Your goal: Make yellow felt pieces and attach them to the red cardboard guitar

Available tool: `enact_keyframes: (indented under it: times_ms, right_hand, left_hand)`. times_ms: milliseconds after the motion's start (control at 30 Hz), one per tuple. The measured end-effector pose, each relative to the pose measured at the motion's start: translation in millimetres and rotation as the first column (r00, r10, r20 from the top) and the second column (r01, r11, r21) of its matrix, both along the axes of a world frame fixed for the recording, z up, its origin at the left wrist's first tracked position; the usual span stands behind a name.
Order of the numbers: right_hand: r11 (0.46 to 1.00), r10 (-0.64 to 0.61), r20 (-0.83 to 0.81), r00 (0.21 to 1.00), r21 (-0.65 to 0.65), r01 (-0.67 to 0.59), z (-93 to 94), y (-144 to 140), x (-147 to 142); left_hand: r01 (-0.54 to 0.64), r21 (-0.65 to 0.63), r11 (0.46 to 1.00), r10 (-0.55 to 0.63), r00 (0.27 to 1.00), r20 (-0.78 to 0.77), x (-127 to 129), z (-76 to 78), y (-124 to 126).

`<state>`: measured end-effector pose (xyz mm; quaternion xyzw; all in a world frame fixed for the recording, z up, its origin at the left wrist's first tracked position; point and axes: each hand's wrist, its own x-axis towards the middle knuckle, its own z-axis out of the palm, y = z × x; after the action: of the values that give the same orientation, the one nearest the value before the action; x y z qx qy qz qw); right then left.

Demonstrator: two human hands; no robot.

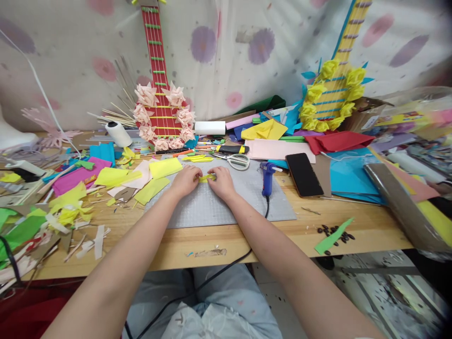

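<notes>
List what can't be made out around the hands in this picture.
- Yellow paper strip, head view: mostly covered by the left hand and right hand; shape unclear.
- Glue gun: its cord runs under the right arm.
- Dark bits near the table edge: too small to identify.
- Right side: blurred.

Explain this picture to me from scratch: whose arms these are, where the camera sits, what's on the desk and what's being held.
There is no machine here. A camera worn on a person's head looks down at their own bare arms. The left hand and right hand together pinch a small yellow paper strip over a grey cutting mat on a wooden table. Nearby lie scissors, a blue glue gun, a black phone and many coloured paper scraps. Two paper-decorated toy guitars, one red and one yellow, lean against the cloth backdrop.
</notes>
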<state>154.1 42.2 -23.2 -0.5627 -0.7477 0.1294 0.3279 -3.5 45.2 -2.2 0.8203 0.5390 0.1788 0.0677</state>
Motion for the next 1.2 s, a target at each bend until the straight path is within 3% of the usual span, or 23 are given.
enact_keyframes:
  times_ms: [333, 567, 767, 867, 933, 1000, 1033, 1100, 1167, 1200]
  right_hand:
    - [0.999, 0.032, 0.052, 0.998, -0.028, -0.03, -2.3, 4, 1]
    - [0.991, 0.127, 0.113, 0.985, -0.054, -0.122, 4.5, 1, 3]
    - [0.993, 0.114, 0.133, 0.985, -0.047, -0.109, 7.9, -3, 2]
    - [0.989, 0.143, 0.093, 0.985, -0.056, -0.138, 6.6, -2, 1]
    - [0.982, 0.174, -0.001, 0.985, -0.081, -0.173, 5.6, -1, 0]
    - [0.972, 0.167, -0.19, 0.968, -0.135, -0.194, 5.2, 1, -1]
    - [0.964, 0.14, -0.314, 0.939, -0.171, -0.201, 5.4, 2, -1]
    - [0.939, 0.065, -0.563, 0.824, -0.244, -0.241, 6.9, 4, -2]
    - [0.898, 0.014, -0.746, 0.665, -0.284, -0.337, 9.0, 3, -3]
    - [0.873, 0.005, -0.805, 0.594, -0.286, -0.394, 10.0, 3, -4]
  left_hand:
    - [-0.059, -0.011, 0.998, 0.06, 0.996, 0.065, -18, -1.7, -8]
    - [-0.011, -0.011, 1.0, 0.012, 0.998, 0.069, -20, 3.2, -14]
    - [-0.021, 0.031, 0.999, 0.02, 0.999, 0.035, -19, -2.0, -11]
    - [-0.046, -0.01, 0.999, 0.047, 0.992, 0.116, -19, -6.6, -8]
    - [-0.086, -0.039, 0.995, 0.094, 0.962, 0.255, -19, -9.3, -7]
    - [-0.192, -0.065, 0.979, 0.199, 0.849, 0.489, -16, -11.1, -9]
    - [-0.257, -0.104, 0.961, 0.264, 0.736, 0.623, -14, -11.4, -11]
    - [-0.309, -0.247, 0.918, 0.364, 0.414, 0.835, -8, -10.7, -17]
    - [-0.177, -0.393, 0.902, 0.415, 0.11, 0.903, 1, -8.5, -24]
    - [-0.06, -0.431, 0.9, 0.433, 0.019, 0.901, 6, -7.1, -28]
